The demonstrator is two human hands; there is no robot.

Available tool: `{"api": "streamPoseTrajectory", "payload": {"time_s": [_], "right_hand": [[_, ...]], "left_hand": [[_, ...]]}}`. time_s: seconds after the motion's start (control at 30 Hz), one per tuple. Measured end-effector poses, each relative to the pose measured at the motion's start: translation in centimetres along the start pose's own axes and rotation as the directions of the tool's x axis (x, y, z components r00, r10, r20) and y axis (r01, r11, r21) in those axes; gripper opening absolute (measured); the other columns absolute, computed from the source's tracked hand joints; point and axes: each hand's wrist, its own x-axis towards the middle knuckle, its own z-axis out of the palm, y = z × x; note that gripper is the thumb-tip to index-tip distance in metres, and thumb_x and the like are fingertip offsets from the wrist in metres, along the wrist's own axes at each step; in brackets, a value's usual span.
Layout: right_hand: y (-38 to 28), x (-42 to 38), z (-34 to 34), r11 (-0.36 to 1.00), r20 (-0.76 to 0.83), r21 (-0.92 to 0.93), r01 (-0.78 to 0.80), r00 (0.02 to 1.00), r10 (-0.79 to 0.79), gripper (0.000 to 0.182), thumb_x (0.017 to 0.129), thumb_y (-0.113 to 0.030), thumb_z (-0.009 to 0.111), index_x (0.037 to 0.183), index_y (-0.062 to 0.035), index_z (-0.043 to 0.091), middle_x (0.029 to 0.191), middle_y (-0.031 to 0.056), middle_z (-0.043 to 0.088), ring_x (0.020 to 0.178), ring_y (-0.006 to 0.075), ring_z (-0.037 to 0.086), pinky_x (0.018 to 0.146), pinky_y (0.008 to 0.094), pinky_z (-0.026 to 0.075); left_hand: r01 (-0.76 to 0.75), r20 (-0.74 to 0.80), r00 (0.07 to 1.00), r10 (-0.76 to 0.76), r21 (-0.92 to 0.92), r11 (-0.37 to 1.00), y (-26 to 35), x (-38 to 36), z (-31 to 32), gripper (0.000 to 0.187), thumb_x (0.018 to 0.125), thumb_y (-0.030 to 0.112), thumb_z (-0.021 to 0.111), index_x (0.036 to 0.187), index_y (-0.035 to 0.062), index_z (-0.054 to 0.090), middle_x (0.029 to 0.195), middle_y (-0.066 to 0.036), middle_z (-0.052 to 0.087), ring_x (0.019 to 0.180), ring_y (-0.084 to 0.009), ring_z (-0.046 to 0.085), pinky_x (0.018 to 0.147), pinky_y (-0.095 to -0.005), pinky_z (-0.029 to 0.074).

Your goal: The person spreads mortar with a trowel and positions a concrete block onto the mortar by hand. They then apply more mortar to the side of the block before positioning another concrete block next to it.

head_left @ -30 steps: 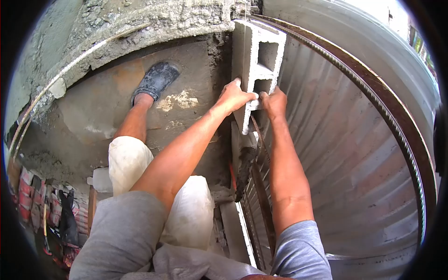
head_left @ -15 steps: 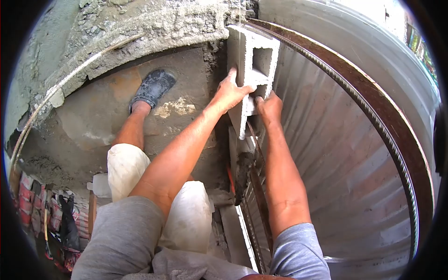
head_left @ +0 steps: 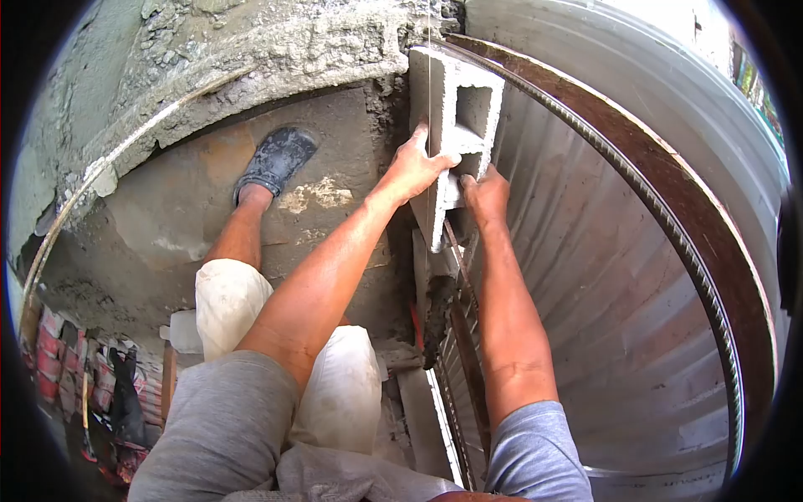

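Observation:
A grey hollow concrete block (head_left: 432, 92) stands at the top centre, its open cells showing from above. My left hand (head_left: 413, 167) presses its left face, the thumb hooked over the upper edge. On the opposite side my right hand (head_left: 487, 194) is closed on the block's near right part, the thumb by a cell; its other fingers are hidden. A thin taut string (head_left: 430, 25) runs along the block's left face. Below the block's near end lies dark wet mortar (head_left: 438, 309) on the row of blocks.
Corrugated metal sheets (head_left: 602, 251) line the right side, with a bent ribbed steel bar (head_left: 669, 209) curving before them. Rough concrete (head_left: 309, 50) edges the top left. My shod foot (head_left: 280, 159) rests on the muddy floor. Red-and-white bags (head_left: 63, 360) lie lower left.
Both hands keep their grip on the concrete block, which has hardly moved. The whole view has shifted very slightly.

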Motion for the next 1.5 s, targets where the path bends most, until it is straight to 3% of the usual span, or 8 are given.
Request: {"api": "streamPoseTrajectory", "payload": {"time_s": [0.17,0.37,0.63,0.7,1.17,1.23,1.33,1.5], "right_hand": [[-1.0,-0.4,-0.3,0.999,-0.023,-0.025,0.021,0.999,-0.022,0.032,0.076,-0.018,0.072,0.097,0.0048,0.064,0.085,0.028,0.067,0.087,0.0451,0.065,0.08,0.0493,0.052],[-0.4,-0.7,0.1,0.998,-0.024,-0.049,0.028,0.999,-0.029,0.033,0.077,-0.017,0.071,0.102,0.0031,0.063,0.088,0.0279,0.067,0.089,0.0461,0.065,0.081,0.0503,0.051],[0.5,-1.2,1.1,0.986,-0.043,0.164,-0.038,0.998,0.045,0.042,0.077,-0.015,0.072,0.116,-0.0028,0.063,0.102,0.0223,0.07,0.097,0.0377,0.067,0.087,0.0423,0.052],[0.8,-0.8,0.9,0.969,0.067,0.236,-0.071,0.996,0.057,0.04,0.076,-0.014,0.071,0.114,-0.0025,0.064,0.099,0.0208,0.071,0.095,0.0343,0.068,0.087,0.0404,0.051],[0.5,-0.6,-0.1,0.99,0.113,0.142,-0.024,0.994,0.008,0.041,0.076,-0.02,0.071,0.112,-0.0013,0.065,0.085,0.0186,0.07,0.079,0.0309,0.067,0.079,0.0406,0.052],[1.0,-0.4,0.2,0.991,0.104,0.136,-0.002,0.995,-0.012,0.041,0.076,-0.019,0.07,0.112,-0.001,0.065,0.082,0.0175,0.068,0.075,0.03,0.066,0.076,0.04,0.052],[0.8,-0.4,0.2,0.989,0.101,0.146,0.013,0.994,-0.028,0.039,0.076,-0.018,0.07,0.111,-0.0001,0.065,0.075,0.0155,0.066,0.068,0.0283,0.063,0.072,0.0386,0.052],[-0.3,-0.8,-0.3,0.989,0.075,0.139,0.056,0.995,-0.067,0.035,0.077,-0.016,0.069,0.108,0.0014,0.065,0.067,0.0124,0.062,0.06,0.0254,0.059,0.067,0.0374,0.051]], "left_hand": [[0.016,0.02,1.0,-0.016,0.001,1.0,0.8,-0.1,-0.5,0.088,0.076,0.025,0.078,0.145,-0.0047,0.033,0.128,-0.024,0.06,0.12,-0.0293,0.059,0.102,-0.0371,0.046],[-0.041,-0.021,0.999,0.048,0.251,0.967,2.0,1.4,-0.7,0.088,0.067,0.03,0.082,0.132,-0.0108,0.039,0.12,-0.03,0.062,0.115,-0.0372,0.062,0.101,-0.0406,0.048],[-0.01,0.017,1.0,0.007,0.221,0.975,2.2,2.4,-1.3,0.116,0.062,0.029,0.086,0.146,-0.0146,0.018,0.125,-0.031,0.058,0.119,-0.0351,0.06,0.102,-0.0358,0.048],[-0.009,0.031,1.0,0.003,0.19,0.982,1.9,2.5,-1.3,0.117,0.063,0.027,0.086,0.147,-0.0134,0.016,0.128,-0.031,0.056,0.121,-0.0352,0.058,0.104,-0.0359,0.046],[0.009,0.028,1.0,-0.01,0.057,0.998,1.1,2.6,-1.2,0.114,0.06,0.023,0.088,0.147,-0.0099,0.021,0.133,-0.03,0.052,0.125,-0.0357,0.053,0.107,-0.0373,0.044],[0.001,-0.041,0.999,0.006,0.18,0.984,0.5,2.9,-1.1,0.092,0.072,0.022,0.085,0.143,-0.0033,0.031,0.111,-0.017,0.065,0.092,-0.0184,0.065,0.072,-0.0319,0.056],[0.021,-0.101,0.995,-0.014,0.064,0.998,0.6,3.6,-0.3,0.085,0.077,0.033,0.081,0.139,-0.0053,0.037,0.104,-0.015,0.066,0.08,-0.0156,0.064,0.058,-0.0307,0.054],[0.065,-0.178,0.983,-0.041,0.136,0.989,1.7,3.9,-0.3,0.072,0.08,0.039,0.075,0.127,-0.0074,0.047,0.103,-0.018,0.067,0.084,-0.0195,0.066,0.064,-0.0323,0.055]]}}
